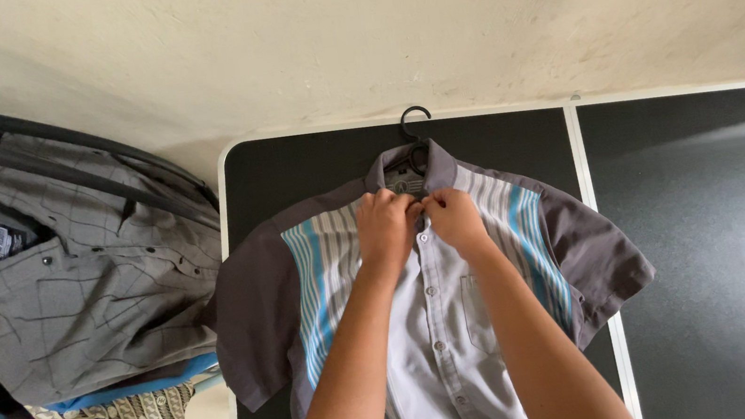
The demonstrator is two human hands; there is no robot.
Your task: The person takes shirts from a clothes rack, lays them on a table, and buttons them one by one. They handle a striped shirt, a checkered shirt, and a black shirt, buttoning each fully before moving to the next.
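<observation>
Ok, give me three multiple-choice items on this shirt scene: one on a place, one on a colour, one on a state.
1. Where do both hands meet on the striped shirt?
A. at the hem
B. at the top of the placket, just below the collar
C. on the right sleeve

2. What colour is the hanger in that shirt?
A. black
B. blue
C. white

3. How does the shirt lie?
A. crumpled in a heap
B. hanging free in the air
C. spread flat on the dark table, front up

Answers:
1 B: the left hand and right hand pinch the cloth right under the collar.
2 A: its black hook pokes out above the collar.
3 C: both sleeves lie spread out and the button row faces up.
</observation>
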